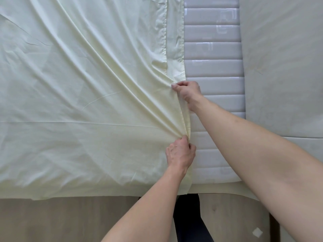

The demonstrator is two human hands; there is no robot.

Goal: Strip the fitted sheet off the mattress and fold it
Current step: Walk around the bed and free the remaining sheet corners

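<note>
A pale yellow fitted sheet (78, 95) lies spread over the left and middle of the mattress, with long creases fanning from its right edge. My right hand (189, 93) pinches that edge farther up the bed. My left hand (180, 152) pinches the same edge nearer to me, where the cloth bunches into folds. A strip of bare quilted mattress (215, 67), ribbed and glossy, shows to the right of the sheet's edge. A thin band of the sheet runs along the mattress's near edge under my right forearm.
A white cover or second mattress surface (283, 67) fills the right side. Wooden floor (70, 220) lies below the bed's near edge. My dark trouser leg (188, 220) stands against the bed. A small white scrap (257, 232) lies on the floor at right.
</note>
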